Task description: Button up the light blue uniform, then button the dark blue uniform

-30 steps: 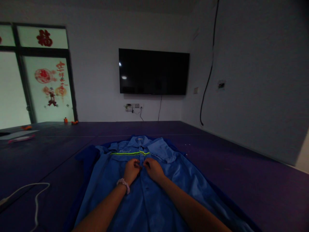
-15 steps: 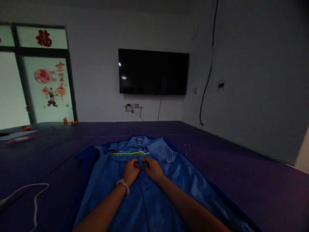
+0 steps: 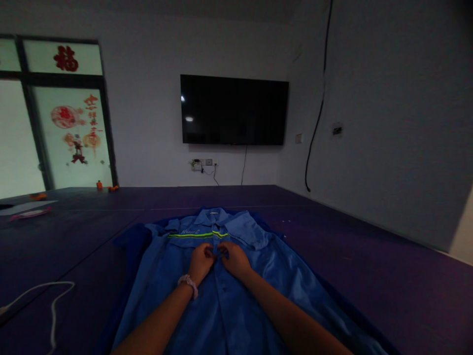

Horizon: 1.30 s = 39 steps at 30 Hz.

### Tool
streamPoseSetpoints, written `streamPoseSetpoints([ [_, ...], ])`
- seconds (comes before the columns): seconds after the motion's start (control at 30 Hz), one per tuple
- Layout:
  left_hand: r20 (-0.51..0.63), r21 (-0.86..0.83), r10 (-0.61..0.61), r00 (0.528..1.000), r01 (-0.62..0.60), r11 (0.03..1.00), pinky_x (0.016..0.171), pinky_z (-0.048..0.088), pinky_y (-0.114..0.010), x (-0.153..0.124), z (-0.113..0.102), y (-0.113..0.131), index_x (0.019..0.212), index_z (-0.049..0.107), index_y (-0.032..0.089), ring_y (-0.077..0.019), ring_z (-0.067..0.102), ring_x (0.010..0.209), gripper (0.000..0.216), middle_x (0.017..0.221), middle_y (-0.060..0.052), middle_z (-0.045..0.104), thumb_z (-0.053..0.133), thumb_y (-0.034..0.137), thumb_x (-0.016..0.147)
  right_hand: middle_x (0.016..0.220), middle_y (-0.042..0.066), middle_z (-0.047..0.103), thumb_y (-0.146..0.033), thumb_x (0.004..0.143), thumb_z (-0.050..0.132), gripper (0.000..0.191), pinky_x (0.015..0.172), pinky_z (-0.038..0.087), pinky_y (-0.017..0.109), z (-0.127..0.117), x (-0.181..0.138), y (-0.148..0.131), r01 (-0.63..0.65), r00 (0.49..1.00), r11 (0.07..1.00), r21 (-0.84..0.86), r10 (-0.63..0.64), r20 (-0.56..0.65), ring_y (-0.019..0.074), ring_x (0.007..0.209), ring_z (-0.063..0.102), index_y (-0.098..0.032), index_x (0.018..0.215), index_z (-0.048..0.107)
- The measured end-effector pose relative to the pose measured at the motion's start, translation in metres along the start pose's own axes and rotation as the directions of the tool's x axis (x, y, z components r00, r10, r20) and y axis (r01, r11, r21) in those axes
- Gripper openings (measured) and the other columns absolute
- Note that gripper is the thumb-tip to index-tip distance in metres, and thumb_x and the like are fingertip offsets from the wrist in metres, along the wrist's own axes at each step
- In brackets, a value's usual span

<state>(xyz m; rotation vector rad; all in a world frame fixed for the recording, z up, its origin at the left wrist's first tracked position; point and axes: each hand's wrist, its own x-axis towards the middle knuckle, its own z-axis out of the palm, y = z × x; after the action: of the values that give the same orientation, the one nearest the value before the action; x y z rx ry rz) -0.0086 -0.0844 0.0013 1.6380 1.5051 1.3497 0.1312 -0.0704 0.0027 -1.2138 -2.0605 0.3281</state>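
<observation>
A blue work shirt (image 3: 192,296) with yellow-green stripes and a collar lies spread out, front up, on the purple table-like surface (image 3: 369,256). At the middle of its front, my left hand (image 3: 202,261) pinches the shirt's placket below the stripe; a pale scrunchie (image 3: 189,285) circles that wrist. Close beside it on the right, my right hand (image 3: 233,259) pinches the same front edge with thumb and fingers. Any button between the fingertips is hidden. A darker blue garment (image 3: 136,241) shows beneath the shirt's edges.
A white cable (image 3: 53,315) curls at the lower left. Farther back on the left lie a pink-edged item (image 3: 31,214), a pale sheet (image 3: 27,206) and small orange objects (image 3: 113,188). A black cable (image 3: 317,133) hangs down the right wall, and a television (image 3: 234,111) is mounted ahead.
Both hands stay at the same place on the shirt front, with only very slight finger movement. The view has shifted a little.
</observation>
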Motion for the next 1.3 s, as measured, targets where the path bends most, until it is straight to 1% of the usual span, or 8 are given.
streamPoseSetpoints([
  [0.17, -0.042, 0.055, 0.072, 0.997, -0.069, 0.996, 0.059, 0.043, -0.025, -0.001, -0.001, 0.0, 0.08, 0.062, 0.013, -0.0156, 0.058, 0.061, 0.024, 0.064, -0.001, 0.061, 0.068, 0.022, 0.058, 0.098, 0.005, 0.067, -0.009, 0.07, 0.054, 0.028, 0.08, 0.044, 0.025, 0.0, 0.0, 0.0, 0.014, 1.0, 1.0, -0.025, -0.014, 0.005, 0.0171, 0.09, 0.061, -0.019, 0.094, 0.065],
  [0.33, -0.036, 0.09, 0.072, 0.997, -0.068, 0.994, 0.059, 0.042, -0.024, 0.0, 0.0, 0.0, 0.079, 0.062, 0.013, -0.015, 0.057, 0.061, 0.023, 0.064, -0.001, 0.061, 0.068, 0.025, 0.06, 0.096, 0.005, 0.067, -0.014, 0.074, 0.056, 0.019, 0.081, 0.043, 0.026, -0.002, 0.0, -0.002, 0.023, 0.999, 0.998, -0.062, -0.022, 0.023, 0.018, 0.091, 0.061, -0.02, 0.09, 0.066],
  [0.57, -0.014, 0.104, 0.062, 0.998, -0.061, 0.993, 0.061, 0.042, -0.024, -0.002, -0.001, 0.004, 0.079, 0.062, 0.013, -0.0144, 0.057, 0.064, 0.018, 0.066, -0.001, 0.06, 0.064, 0.015, 0.061, 0.097, 0.005, 0.066, -0.014, 0.075, 0.054, 0.019, 0.082, 0.043, 0.026, -0.002, 0.0, -0.004, 0.022, 0.999, 0.996, -0.089, -0.019, 0.027, 0.0176, 0.092, 0.06, -0.02, 0.089, 0.066],
  [0.8, -0.006, 0.091, 0.053, 0.999, -0.052, 0.994, 0.062, 0.042, -0.023, -0.001, -0.001, 0.004, 0.082, 0.062, 0.013, -0.0129, 0.057, 0.064, 0.021, 0.068, -0.001, 0.061, 0.057, 0.007, 0.062, 0.098, 0.005, 0.067, -0.015, 0.077, 0.053, 0.021, 0.084, 0.042, 0.027, -0.002, 0.0, -0.002, 0.047, 0.998, 0.994, -0.1, -0.043, 0.041, 0.0176, 0.095, 0.059, -0.02, 0.092, 0.067],
  [0.93, -0.006, 0.072, 0.044, 0.999, -0.043, 0.996, 0.058, 0.04, -0.021, 0.0, 0.0, 0.001, 0.096, 0.059, 0.013, -0.011, 0.054, 0.059, 0.033, 0.061, 0.003, 0.056, 0.052, 0.004, 0.066, 0.098, 0.004, 0.067, -0.018, 0.079, 0.053, 0.021, 0.086, 0.041, 0.026, -0.002, 0.001, -0.002, 0.063, 0.997, 0.993, -0.101, -0.058, 0.053, 0.017, 0.096, 0.058, -0.021, 0.094, 0.067],
  [1.07, -0.006, -0.028, 0.053, 0.999, -0.053, 0.998, 0.058, 0.039, -0.021, 0.0, -0.001, -0.001, 0.115, 0.05, 0.015, -0.0102, 0.052, 0.055, 0.049, 0.057, 0.005, 0.052, 0.047, 0.002, 0.068, 0.099, 0.004, 0.067, -0.021, 0.079, 0.055, 0.02, 0.086, 0.041, 0.028, -0.002, 0.001, -0.003, 0.065, 0.996, 0.993, -0.097, -0.059, 0.068, 0.0181, 0.096, 0.058, -0.021, 0.095, 0.067],
  [1.17, -0.008, -0.061, 0.05, 0.999, -0.05, 0.997, 0.059, 0.04, -0.022, 0.001, 0.0, -0.004, 0.118, 0.048, 0.015, -0.0104, 0.052, 0.055, 0.05, 0.058, 0.005, 0.052, 0.046, 0.003, 0.069, 0.1, 0.004, 0.067, -0.023, 0.079, 0.056, 0.02, 0.087, 0.041, 0.028, -0.002, 0.0, -0.004, 0.069, 0.995, 0.993, -0.099, -0.062, 0.073, 0.0185, 0.097, 0.058, -0.022, 0.095, 0.067],
  [1.3, -0.006, -0.074, 0.051, 0.999, -0.051, 0.996, 0.06, 0.04, -0.021, 0.003, 0.001, -0.007, 0.115, 0.049, 0.013, -0.01, 0.051, 0.054, 0.047, 0.057, 0.005, 0.052, 0.044, 0.001, 0.069, 0.101, 0.005, 0.066, -0.024, 0.078, 0.056, 0.022, 0.088, 0.04, 0.028, -0.003, 0.0, -0.004, 0.061, 0.996, 0.991, -0.117, -0.053, 0.071, 0.0188, 0.099, 0.057, -0.021, 0.097, 0.067],
])
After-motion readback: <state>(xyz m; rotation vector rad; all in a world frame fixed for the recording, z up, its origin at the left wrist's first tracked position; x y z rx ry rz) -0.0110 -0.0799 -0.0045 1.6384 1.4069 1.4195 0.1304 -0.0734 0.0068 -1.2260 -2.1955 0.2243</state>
